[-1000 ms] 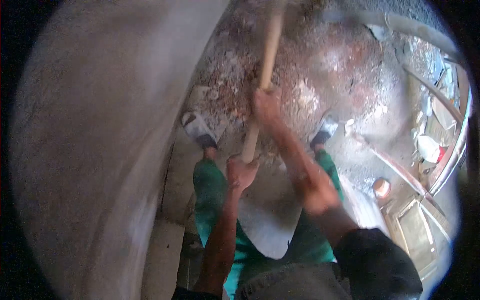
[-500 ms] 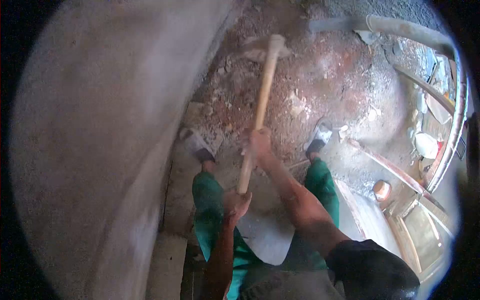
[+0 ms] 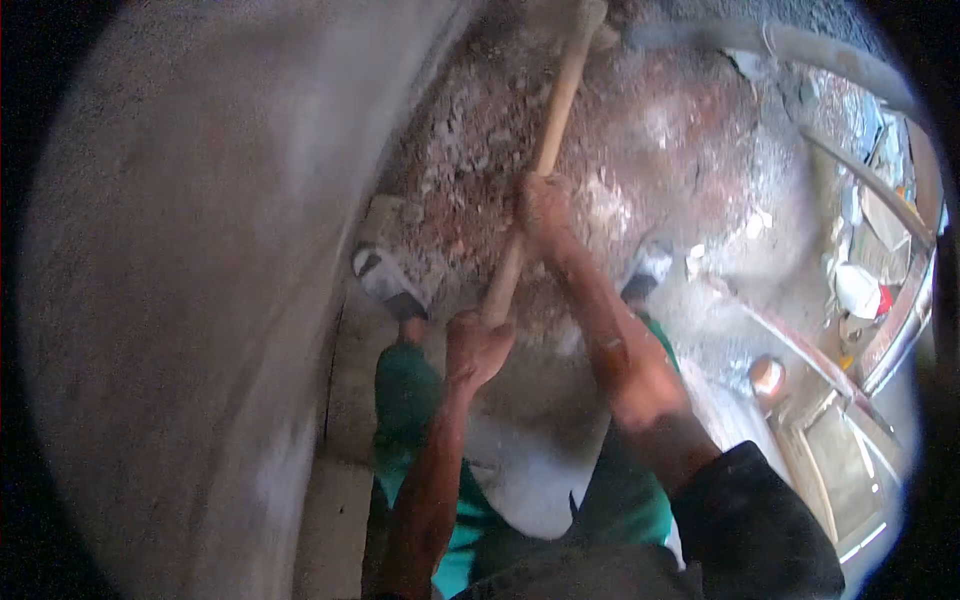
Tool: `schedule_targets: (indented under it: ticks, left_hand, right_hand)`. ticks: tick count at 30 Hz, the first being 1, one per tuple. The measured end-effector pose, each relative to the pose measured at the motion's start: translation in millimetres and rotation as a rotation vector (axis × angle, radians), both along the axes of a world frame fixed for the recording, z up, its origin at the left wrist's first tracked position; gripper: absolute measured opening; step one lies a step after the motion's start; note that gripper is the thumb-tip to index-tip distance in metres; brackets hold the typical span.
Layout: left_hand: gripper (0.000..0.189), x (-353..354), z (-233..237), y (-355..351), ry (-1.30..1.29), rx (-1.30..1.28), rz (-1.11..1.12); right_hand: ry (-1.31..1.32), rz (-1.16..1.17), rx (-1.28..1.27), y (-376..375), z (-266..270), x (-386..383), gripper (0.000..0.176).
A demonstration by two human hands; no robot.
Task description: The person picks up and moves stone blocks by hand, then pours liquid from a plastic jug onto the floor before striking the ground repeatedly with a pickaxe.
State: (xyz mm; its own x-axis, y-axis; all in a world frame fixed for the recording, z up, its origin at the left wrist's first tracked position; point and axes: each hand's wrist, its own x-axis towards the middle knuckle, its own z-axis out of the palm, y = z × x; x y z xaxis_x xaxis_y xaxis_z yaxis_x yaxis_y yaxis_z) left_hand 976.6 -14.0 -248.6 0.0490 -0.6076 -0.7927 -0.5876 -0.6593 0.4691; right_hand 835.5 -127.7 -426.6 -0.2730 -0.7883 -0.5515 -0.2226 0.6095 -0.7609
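Note:
Both my hands grip the long wooden handle of a pickaxe [image 3: 562,110], which slants up and slightly right across the view. My left hand [image 3: 477,348] is closed round the handle's lower end, between my legs. Farther up the handle, my right hand [image 3: 545,208] is wrapped round it near the middle. The pickaxe's head lies at the top edge, blurred and mostly out of view. Under and beyond the handle spreads broken reddish rubble [image 3: 470,150]. My feet in light shoes stand on either side, the left shoe [image 3: 385,275] plainly seen, the right one blurred.
A pale wall [image 3: 220,250] rises close on my left. A thick grey pipe [image 3: 700,38] crosses the top right. A leaning wooden bar [image 3: 865,180], a long reddish-white bar [image 3: 790,340], a small round clay-coloured object [image 3: 767,378] and a wooden frame [image 3: 810,480] are on the right.
Both hands have moved up and away from my body with the pickaxe, the right also a little rightward. Its head has slid toward the top edge, mostly out of view.

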Motion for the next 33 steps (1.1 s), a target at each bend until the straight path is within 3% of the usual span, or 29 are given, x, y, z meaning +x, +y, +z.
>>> schedule_targets:
  ticks: [1, 3, 6, 7, 9, 11, 13, 15, 16, 17, 20, 21, 24, 27, 29, 30, 31, 33]
  left_hand:
    - [0.029, 2.5, 11.8, 22.5, 0.023, 0.064, -0.085]
    - [0.030, -1.1, -7.3, -2.9, 0.012, -0.060, -0.179]
    - [0.030, -16.9, -34.2, -69.9, 0.012, -0.199, -0.142]
    - [0.029, -21.8, -50.5, -103.6, 0.047, -0.177, -0.034]
    - [0.028, -8.7, -95.5, -148.0, 0.154, -0.177, -0.021]
    - [0.033, 3.4, -116.2, -137.3, 0.091, 0.056, 0.016]
    - [0.035, 6.7, -131.7, -103.3, 0.067, 0.145, 0.070]
    - [0.032, -16.4, -124.8, -52.8, 0.071, -0.018, 0.075]
    - [0.031, -19.3, -115.0, -36.1, 0.063, -0.085, 0.067]
    - [0.032, -15.4, -105.3, -37.0, 0.059, -0.131, 0.001]
    - [0.032, 0.9, -94.6, -85.4, 0.006, -0.201, -0.113]
    - [0.032, 7.5, -103.2, -121.4, -0.039, -0.134, -0.122]
    - [0.032, 10.8, -141.5, -147.3, -0.088, -0.154, -0.232]
    - [0.034, 8.2, -146.3, -99.5, -0.117, -0.483, -0.287]
    - [0.035, -10.6, -129.1, -69.7, -0.121, -0.523, -0.207]
    - [0.035, -11.9, -116.6, -57.0, -0.119, -0.395, -0.168]
    - [0.035, -9.2, -116.2, -69.5, -0.111, -0.390, -0.172]
    - [0.035, 0.0, -123.7, -113.1, -0.069, -0.473, -0.238]
  right_hand:
    - [-0.160, -0.181, 0.177, 13.7, 57.2, -2.3, 0.026]
    - [-0.290, -0.315, 0.114, -18.9, 58.3, -18.8, 0.025]
    - [0.004, -0.176, -0.169, -85.3, 60.3, -41.9, 0.022]
    - [-0.004, -0.181, -0.199, -116.0, 65.7, -41.1, 0.021]
    - [0.145, -0.019, -0.389, -161.6, 27.7, -32.2, 0.021]
    - [0.136, 0.004, -0.296, -165.2, -5.8, -9.0, 0.021]
    - [-0.207, -0.282, 0.183, -154.5, -7.0, 18.1, 0.022]
    - [-0.020, -0.115, 0.107, -116.1, -10.7, -0.8, 0.022]
    - [-0.110, -0.158, 0.038, -91.5, -3.6, -8.5, 0.022]
    - [-0.200, -0.199, -0.030, -77.3, 0.9, -13.8, 0.023]
    - [-0.058, -0.330, -0.049, -112.0, 18.4, -16.2, 0.022]
    - [-0.380, -0.425, -0.126, -131.8, 26.2, -15.1, 0.021]
    - [-0.532, -0.371, -0.319, -175.7, -35.9, -4.8, 0.016]
    - [-0.417, -0.345, -0.124, -141.4, -60.5, -1.5, 0.016]
    - [-0.327, -0.316, -0.033, -125.6, -47.8, -13.7, 0.017]
    - [-0.291, -0.317, 0.013, -113.2, -31.4, -16.2, 0.017]
    - [-0.272, -0.325, 0.019, -108.6, 6.1, -14.7, 0.017]
    - [-0.156, -0.307, -0.091, -126.0, 11.1, -13.4, 0.017]
